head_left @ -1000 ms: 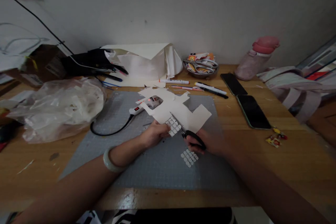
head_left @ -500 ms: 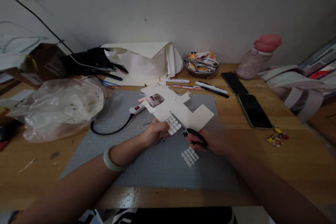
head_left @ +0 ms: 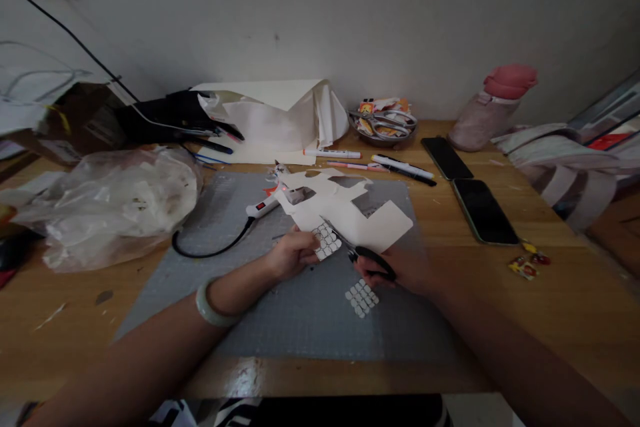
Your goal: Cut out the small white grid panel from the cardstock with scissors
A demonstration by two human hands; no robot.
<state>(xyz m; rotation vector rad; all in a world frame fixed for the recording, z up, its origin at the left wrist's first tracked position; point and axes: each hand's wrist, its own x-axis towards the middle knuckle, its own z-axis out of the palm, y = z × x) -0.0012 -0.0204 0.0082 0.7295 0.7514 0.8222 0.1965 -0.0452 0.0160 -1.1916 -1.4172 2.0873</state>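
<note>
Because the room is dim and the middle of the view is soft, I cannot make out the blades of the scissors (head_left: 367,259) clearly; only the black handle shows, wrapped by the right hand (head_left: 400,268), whose fingers are clenched through and around it. From the handle the blades run up and to the left, toward the far-left of the counter (head_left: 550,293), and their tips vanish under the white paper cutout (head_left: 345,210), so I cannot tell whether they are parted or closed. The left hand (head_left: 293,257) pinches the near edge of that cutout together with a small sheet of white square pads (head_left: 325,241); its fingertips are hidden beneath the paper. The cutout is held just above the grey cutting mat (head_left: 280,307), its long axis slanting from the far-left down to the near-right, with a broad flap jutting right. It covers most of the glue gun (head_left: 270,201), of which I see only the white body, a red switch and the black cord. A 2nd sheet of pads (head_left: 361,298) lies flat on the mat just below the right hand. Both forearms are cut off by the lower edge; a pale bangle (head_left: 210,305) sits on the left wrist. 2 dark phones (head_left: 465,193) lie to the right, well apart from the hands.
</note>
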